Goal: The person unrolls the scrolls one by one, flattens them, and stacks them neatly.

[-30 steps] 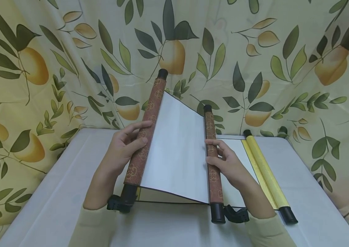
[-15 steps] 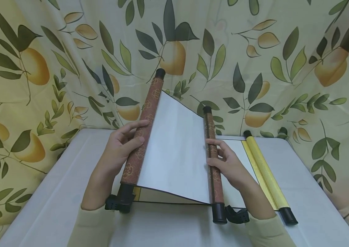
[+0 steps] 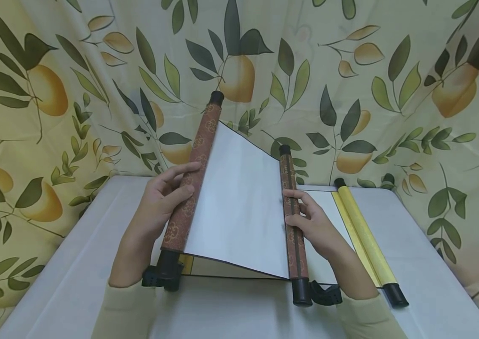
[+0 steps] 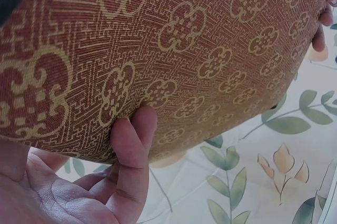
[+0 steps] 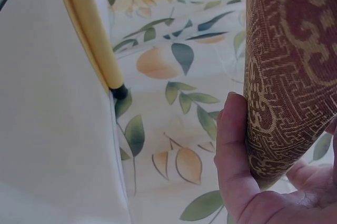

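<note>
Two brocade rollers, one white sheet [image 3: 239,207] stretched between them; all places below are taken from that sheet.

At its left edge: thick brown roller [image 3: 188,188], most of the scroll wound on it, raised and tilted, far end high against the curtain [image 3: 53,94], near end with black cap low by the wrist. Left hand [image 3: 156,209] grips it mid-length, thumb under and fingers [image 4: 129,166] curled up round the cloth in the wrist view. It looks lifted clear of the table [image 3: 83,263] so it can turn freely.

The sheet itself hangs taut and sloping, black-edged, off the table surface. Likely kept tense so it winds flat.

At its right edge: thin brown roller [image 3: 292,221], lower, near cap close to the table. Right hand [image 3: 313,226] holds it mid-length, fingers wrapped over the top, thumb [image 5: 234,150] pressed against the brocade. Equal mid-grips on both rollers probably keep the edges square.

Right of the sheet, apart from both hands: yellow scroll [image 3: 364,235] lying flat on the table, partly unrolled, its white panel running under the thin roller. Nothing touches it.

Behind the sheet: leaf-and-fruit curtain.
</note>
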`<action>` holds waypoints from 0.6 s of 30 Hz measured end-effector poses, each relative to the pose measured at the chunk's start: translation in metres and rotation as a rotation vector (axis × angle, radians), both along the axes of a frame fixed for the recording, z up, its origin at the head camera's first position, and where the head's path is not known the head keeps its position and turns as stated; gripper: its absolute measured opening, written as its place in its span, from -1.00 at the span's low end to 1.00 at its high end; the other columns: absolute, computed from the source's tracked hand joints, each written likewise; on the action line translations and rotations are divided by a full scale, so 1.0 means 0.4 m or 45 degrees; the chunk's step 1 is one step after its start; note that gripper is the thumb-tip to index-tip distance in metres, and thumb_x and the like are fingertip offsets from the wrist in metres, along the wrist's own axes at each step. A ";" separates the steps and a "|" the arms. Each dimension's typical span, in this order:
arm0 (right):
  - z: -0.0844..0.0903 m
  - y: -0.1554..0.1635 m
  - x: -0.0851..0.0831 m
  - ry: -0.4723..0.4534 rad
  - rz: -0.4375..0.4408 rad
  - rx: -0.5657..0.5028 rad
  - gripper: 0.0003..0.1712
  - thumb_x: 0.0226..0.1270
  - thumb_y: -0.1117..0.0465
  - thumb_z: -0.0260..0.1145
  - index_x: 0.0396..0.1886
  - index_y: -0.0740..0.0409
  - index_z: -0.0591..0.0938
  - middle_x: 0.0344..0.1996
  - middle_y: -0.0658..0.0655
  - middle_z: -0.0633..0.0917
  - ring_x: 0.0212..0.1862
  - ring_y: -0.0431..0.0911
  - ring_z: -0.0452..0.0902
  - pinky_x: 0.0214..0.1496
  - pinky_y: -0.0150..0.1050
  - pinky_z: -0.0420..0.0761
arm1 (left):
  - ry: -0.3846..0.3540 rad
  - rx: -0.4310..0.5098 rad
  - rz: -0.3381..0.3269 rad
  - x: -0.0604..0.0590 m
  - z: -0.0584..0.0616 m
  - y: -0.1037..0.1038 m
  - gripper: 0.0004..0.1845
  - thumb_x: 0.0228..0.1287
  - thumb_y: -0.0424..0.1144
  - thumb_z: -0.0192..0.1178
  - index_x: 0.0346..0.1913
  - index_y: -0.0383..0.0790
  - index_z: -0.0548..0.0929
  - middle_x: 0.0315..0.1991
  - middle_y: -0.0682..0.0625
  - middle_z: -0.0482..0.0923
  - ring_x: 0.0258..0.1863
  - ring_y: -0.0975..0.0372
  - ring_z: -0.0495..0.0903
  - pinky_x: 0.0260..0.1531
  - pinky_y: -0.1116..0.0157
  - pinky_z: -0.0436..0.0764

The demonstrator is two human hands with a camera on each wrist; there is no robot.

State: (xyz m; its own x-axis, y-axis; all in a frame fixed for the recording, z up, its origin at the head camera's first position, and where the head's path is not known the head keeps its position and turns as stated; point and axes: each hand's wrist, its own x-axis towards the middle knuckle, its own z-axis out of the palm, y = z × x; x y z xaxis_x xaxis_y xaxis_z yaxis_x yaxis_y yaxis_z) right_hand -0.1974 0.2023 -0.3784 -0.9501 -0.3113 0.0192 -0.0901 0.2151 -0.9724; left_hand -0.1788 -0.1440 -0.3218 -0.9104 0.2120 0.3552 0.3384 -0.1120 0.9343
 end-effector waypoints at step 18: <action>-0.001 -0.002 0.000 0.010 0.004 0.024 -0.33 0.40 0.35 0.19 0.47 0.05 0.26 0.40 0.32 0.22 0.20 0.20 0.37 0.06 -0.05 0.55 | 0.014 -0.016 0.026 0.003 0.002 -0.012 -0.57 0.43 -0.36 0.14 0.33 -0.19 0.52 0.21 -0.20 0.50 -0.04 0.09 0.63 -0.15 0.26 0.67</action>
